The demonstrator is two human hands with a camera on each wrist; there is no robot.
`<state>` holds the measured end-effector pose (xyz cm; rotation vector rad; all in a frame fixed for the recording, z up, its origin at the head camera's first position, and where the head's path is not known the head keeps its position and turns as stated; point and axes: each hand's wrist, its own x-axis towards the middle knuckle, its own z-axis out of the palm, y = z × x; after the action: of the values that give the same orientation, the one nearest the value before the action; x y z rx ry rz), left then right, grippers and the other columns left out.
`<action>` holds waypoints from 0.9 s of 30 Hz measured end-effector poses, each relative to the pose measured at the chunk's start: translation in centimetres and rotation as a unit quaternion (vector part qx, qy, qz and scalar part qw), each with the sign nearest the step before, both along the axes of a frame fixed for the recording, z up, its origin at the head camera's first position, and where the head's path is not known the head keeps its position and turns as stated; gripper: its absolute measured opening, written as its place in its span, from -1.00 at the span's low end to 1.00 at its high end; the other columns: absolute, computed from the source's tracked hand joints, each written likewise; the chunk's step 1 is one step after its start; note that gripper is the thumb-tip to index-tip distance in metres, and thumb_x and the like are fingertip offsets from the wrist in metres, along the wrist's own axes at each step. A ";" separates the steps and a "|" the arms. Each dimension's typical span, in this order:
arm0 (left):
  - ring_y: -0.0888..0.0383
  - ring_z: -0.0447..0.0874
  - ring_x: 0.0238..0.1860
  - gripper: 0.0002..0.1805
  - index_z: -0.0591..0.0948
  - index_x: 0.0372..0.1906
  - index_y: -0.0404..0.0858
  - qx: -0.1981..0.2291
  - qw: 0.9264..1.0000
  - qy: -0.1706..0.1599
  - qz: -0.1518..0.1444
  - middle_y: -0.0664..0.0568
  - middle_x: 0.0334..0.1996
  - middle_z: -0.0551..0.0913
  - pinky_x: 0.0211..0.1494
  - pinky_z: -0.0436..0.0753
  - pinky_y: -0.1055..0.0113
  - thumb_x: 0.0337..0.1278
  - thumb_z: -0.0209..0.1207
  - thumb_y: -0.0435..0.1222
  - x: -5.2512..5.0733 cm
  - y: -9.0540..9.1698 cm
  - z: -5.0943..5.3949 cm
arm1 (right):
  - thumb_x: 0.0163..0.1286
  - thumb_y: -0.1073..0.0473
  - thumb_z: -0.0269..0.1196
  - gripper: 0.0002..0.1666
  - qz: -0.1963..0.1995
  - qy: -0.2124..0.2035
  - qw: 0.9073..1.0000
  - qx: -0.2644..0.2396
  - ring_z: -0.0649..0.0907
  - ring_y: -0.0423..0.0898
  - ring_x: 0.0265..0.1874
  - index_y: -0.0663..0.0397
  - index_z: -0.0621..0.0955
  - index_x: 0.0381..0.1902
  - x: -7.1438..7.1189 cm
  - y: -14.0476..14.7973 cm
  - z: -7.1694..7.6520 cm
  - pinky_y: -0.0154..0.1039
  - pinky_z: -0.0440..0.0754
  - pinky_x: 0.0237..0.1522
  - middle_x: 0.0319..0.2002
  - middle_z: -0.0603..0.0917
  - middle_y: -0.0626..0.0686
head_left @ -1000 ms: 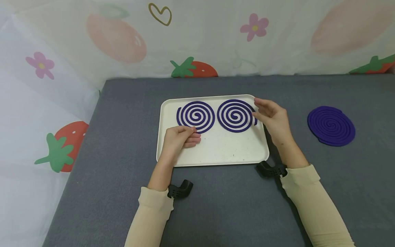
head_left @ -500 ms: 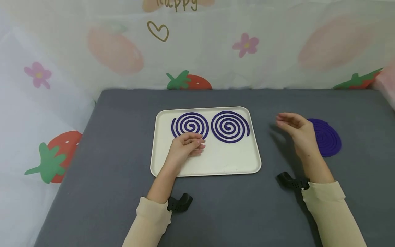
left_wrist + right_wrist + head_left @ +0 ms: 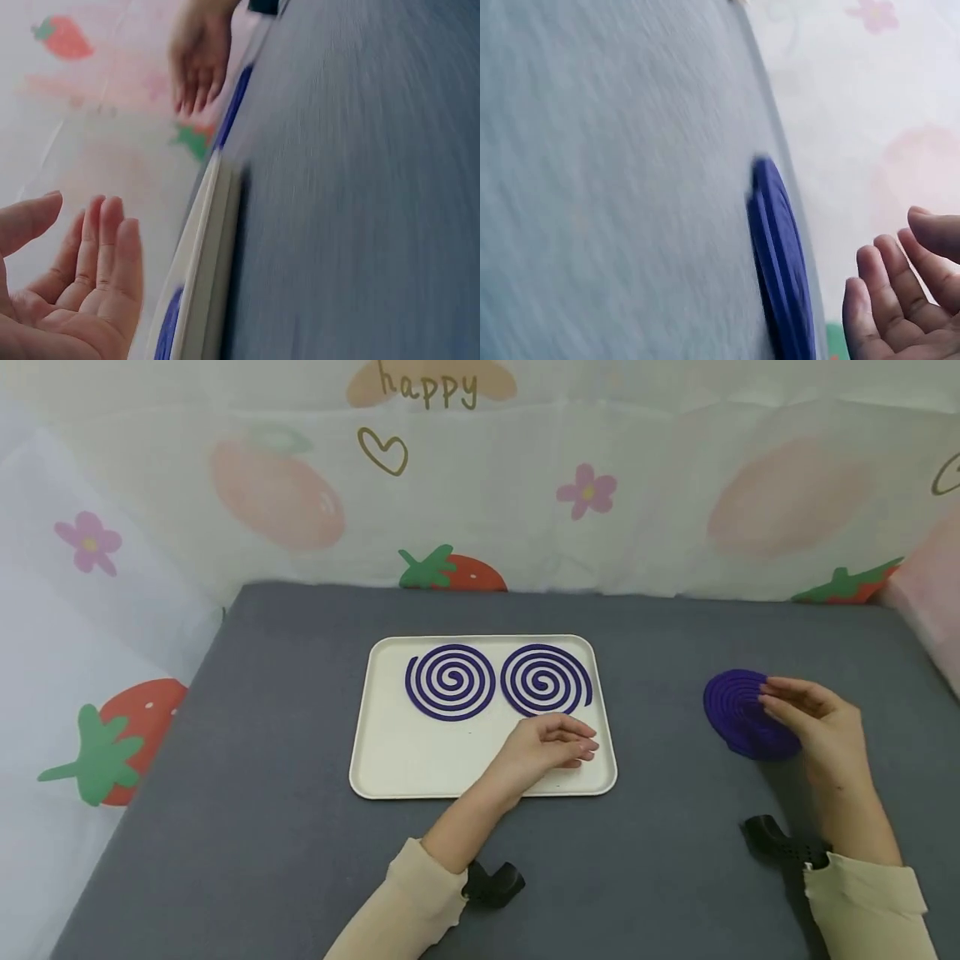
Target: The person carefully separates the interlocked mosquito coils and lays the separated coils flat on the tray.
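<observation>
Two flat purple-blue mosquito coils, a left coil [image 3: 452, 677] and a right coil [image 3: 542, 683], lie side by side in the back half of a cream tray [image 3: 397, 768]. Over the tray's front right, below the right coil, is my left hand [image 3: 542, 750], fingers loosely extended and nothing in them. A thicker stack of coils [image 3: 731, 714] lies on the cloth to the tray's right. My right hand [image 3: 832, 735] is above that stack's right side and hides part of it. In the right wrist view its relaxed fingers [image 3: 871, 262] are apart from the stack [image 3: 784, 262].
A grey cloth [image 3: 660, 860] covers the table. Behind it hangs a white printed curtain [image 3: 652, 485] with strawberries and flowers. Black wrist cameras [image 3: 495, 885] sit on both wrists. The tray's raised edge [image 3: 206, 247] stands close to my left hand.
My right hand has moved from the right coil in the tray to the separate stack. My left hand has slid right across the tray. The head view has shifted.
</observation>
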<state>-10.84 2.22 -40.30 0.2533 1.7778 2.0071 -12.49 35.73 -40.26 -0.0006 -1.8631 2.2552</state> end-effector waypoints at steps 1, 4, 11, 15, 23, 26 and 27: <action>0.07 0.68 -0.22 -0.76 0.57 -0.08 -0.53 0.007 1.000 0.000 -0.010 -0.26 -0.20 0.67 -0.09 0.65 0.27 0.19 0.15 -0.47 0.1 1.0 0.1 | 0.18 0.59 0.19 -0.72 -0.013 0.000 1.000 -0.010 0.70 -0.23 -0.34 0.30 0.68 -0.19 0.2 0.4 0.0 -0.48 0.61 -0.28 -0.35 0.73 -0.01; 0.03 0.69 -0.22 -0.79 0.58 -0.10 -0.52 0.016 0.999 0.001 -0.032 -0.26 -0.24 0.67 -0.12 0.65 0.28 0.20 0.14 -0.47 0.6 3.8 0.1 | 0.15 0.62 0.19 -0.73 -0.042 0.000 0.998 -0.047 0.71 -0.19 -0.40 0.32 0.69 -0.26 0.5 1.5 0.1 -0.43 0.63 -0.32 -0.39 0.73 0.04; 0.17 0.69 -0.27 -0.81 0.58 -0.10 -0.46 0.030 0.999 -0.032 0.008 -0.12 -0.29 0.69 -0.19 0.65 0.37 0.20 0.14 -0.47 0.9 10.1 -0.5 | 0.16 0.57 0.23 -0.77 -0.056 -0.045 0.996 -0.060 0.71 -0.20 -0.40 0.25 0.70 -0.29 0.9 3.3 0.1 -0.43 0.64 -0.36 -0.40 0.72 0.02; 0.23 0.66 -0.21 -0.76 0.57 -0.05 -0.40 -0.006 0.998 -0.026 0.054 -0.03 -0.22 0.67 -0.18 0.61 0.47 0.17 0.16 -0.46 0.5 13.0 -1.2 | 0.18 0.47 0.28 -0.78 -0.067 -0.105 0.992 -0.007 0.68 -0.31 -0.40 0.06 0.71 -0.32 1.0 4.1 -0.2 -0.49 0.62 -0.37 -0.40 0.71 -0.11; 0.11 0.60 0.02 -0.58 0.48 0.14 -0.40 -0.014 0.994 -0.032 0.106 -0.09 0.05 0.59 0.00 0.55 0.47 0.15 0.15 -0.48 -1.1 16.0 -1.9 | 0.22 0.43 0.26 -0.74 -0.057 -0.122 0.990 0.046 0.65 -0.39 -0.40 -0.09 0.68 -0.36 0.7 4.5 -0.8 -0.56 0.58 -0.33 -0.41 0.69 -0.21; 0.11 0.59 0.04 -0.57 0.46 0.15 -0.38 -0.001 0.994 -0.042 0.102 -0.07 0.07 0.58 0.03 0.54 0.45 0.15 0.15 -0.49 -1.2 16.6 -2.0 | 0.23 0.42 0.25 -0.72 -0.052 -0.125 0.988 0.069 0.64 -0.41 -0.41 -0.13 0.67 -0.37 0.8 4.6 -0.8 -0.57 0.57 -0.35 -0.42 0.69 -0.24; 0.11 0.59 0.04 -0.58 0.47 0.15 -0.38 0.005 0.994 -0.046 0.104 -0.07 0.07 0.58 0.03 0.54 0.44 0.15 0.15 -0.49 -1.2 16.8 -2.1 | 0.23 0.41 0.26 -0.71 -0.056 -0.127 0.987 0.082 0.63 -0.43 -0.42 -0.16 0.67 -0.36 0.9 4.6 -0.8 -0.58 0.57 -0.36 -0.43 0.68 -0.26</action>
<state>-12.05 19.02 -42.39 -0.0221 1.7990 2.1332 -11.59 40.36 -41.03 -0.3741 -2.1123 2.1036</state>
